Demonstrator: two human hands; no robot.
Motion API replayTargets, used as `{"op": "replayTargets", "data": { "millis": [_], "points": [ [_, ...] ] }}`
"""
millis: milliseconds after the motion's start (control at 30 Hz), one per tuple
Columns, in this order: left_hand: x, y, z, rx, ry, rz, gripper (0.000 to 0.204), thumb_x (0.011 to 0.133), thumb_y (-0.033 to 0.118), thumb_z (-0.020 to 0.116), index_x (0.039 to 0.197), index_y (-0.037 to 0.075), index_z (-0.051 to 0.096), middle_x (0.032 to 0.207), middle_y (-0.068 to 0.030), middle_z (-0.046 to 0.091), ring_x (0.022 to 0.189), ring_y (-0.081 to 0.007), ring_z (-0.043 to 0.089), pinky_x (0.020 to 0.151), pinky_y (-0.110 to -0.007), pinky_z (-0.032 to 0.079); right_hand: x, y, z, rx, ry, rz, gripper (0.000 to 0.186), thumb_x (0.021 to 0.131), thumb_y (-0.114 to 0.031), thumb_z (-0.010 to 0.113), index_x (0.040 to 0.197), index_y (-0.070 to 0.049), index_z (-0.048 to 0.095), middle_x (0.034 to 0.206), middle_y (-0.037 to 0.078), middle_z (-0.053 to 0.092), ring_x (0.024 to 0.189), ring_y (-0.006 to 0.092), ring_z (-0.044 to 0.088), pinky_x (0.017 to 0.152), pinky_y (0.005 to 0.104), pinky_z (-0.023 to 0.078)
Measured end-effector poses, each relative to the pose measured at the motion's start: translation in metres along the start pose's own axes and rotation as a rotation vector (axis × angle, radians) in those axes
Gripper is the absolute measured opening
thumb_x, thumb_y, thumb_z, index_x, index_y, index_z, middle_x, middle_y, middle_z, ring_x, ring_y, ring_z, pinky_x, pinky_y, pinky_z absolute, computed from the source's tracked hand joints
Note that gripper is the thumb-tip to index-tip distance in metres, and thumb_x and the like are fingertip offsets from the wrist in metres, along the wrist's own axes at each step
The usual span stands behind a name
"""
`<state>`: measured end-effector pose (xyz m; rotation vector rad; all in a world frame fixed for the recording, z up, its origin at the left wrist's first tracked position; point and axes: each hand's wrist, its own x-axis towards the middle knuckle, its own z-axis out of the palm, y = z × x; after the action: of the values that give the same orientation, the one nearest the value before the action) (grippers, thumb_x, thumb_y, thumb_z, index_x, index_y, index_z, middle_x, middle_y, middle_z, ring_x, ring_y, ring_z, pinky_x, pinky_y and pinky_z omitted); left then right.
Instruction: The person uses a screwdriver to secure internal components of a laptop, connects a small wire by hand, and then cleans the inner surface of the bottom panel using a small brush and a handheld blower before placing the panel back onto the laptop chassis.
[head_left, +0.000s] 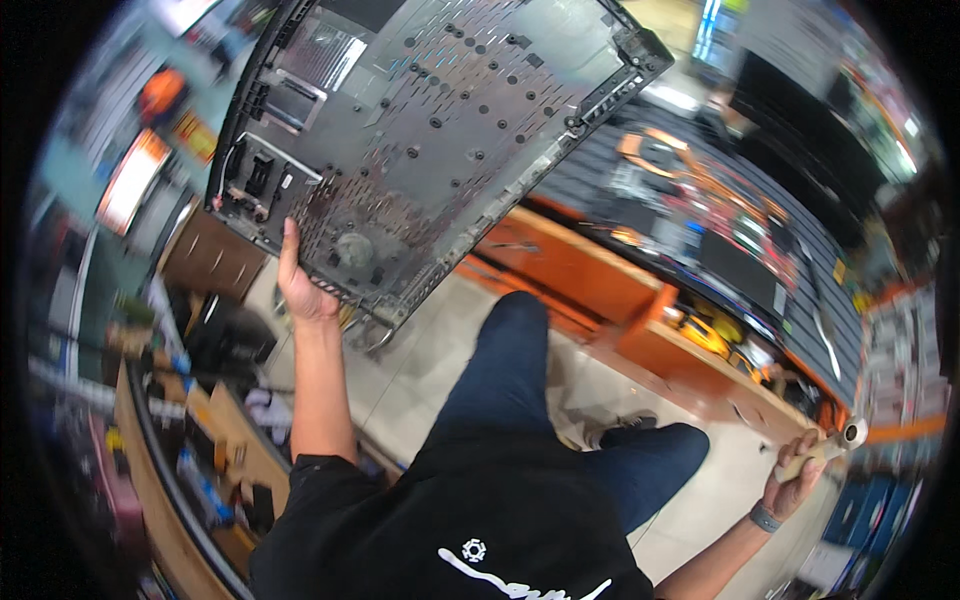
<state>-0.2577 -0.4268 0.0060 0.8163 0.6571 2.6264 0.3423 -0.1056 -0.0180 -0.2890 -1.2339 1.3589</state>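
black laptop cover (430, 130) is held up at a tilt, its near edge caught in the left hand (308, 290), well apart from the opened laptop (725, 230) on the bench (575, 185); a tan tool (815, 458) is gripped in the right hand (795, 480); probably a cleaning step, tbh; a steady left grip and the tool brought over seem called for

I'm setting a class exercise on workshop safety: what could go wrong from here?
The left hand alone grips the black panel by its edge, so it might slip. Swung right, it could strike the exposed circuit boards. The right knee could bump the open drawer.
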Motion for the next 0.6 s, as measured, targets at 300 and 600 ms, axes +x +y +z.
{"op": "replayTargets", "data": {
  "millis": [300, 600],
  "points": [
    [-0.014, -0.018, -0.115, 0.610, 0.725, 0.352, 0.044, 0.099, 0.019, 0.063, 0.136, -0.003, 0.053, 0.131, -0.0135, 0.062, 0.115, -0.0258, 0.063, 0.099, -0.041, 0.052, 0.122, 0.257, 0.185, 0.346, -0.561, 1.041, 0.060, 0.106, -0.052, 0.030, 0.138, -0.003, 0.045, 0.105, 0.014, 0.060, 0.077, 0.0259, 0.061, 0.062, 0.0404, 0.054],
    [-0.061, -0.016, -0.169, 0.729, 0.896, 0.475, 0.041, 0.099, 0.013, 0.062, 0.135, -0.003, 0.053, 0.130, -0.0132, 0.062, 0.115, -0.0246, 0.062, 0.100, -0.039, 0.051, 0.054, 0.334, 0.328, 0.428, -1.061, 1.380, 0.063, 0.092, -0.039, 0.061, 0.139, 0.000, 0.045, 0.118, 0.016, 0.059, 0.098, 0.0224, 0.062, 0.086, 0.0350, 0.052]
  ]
}}
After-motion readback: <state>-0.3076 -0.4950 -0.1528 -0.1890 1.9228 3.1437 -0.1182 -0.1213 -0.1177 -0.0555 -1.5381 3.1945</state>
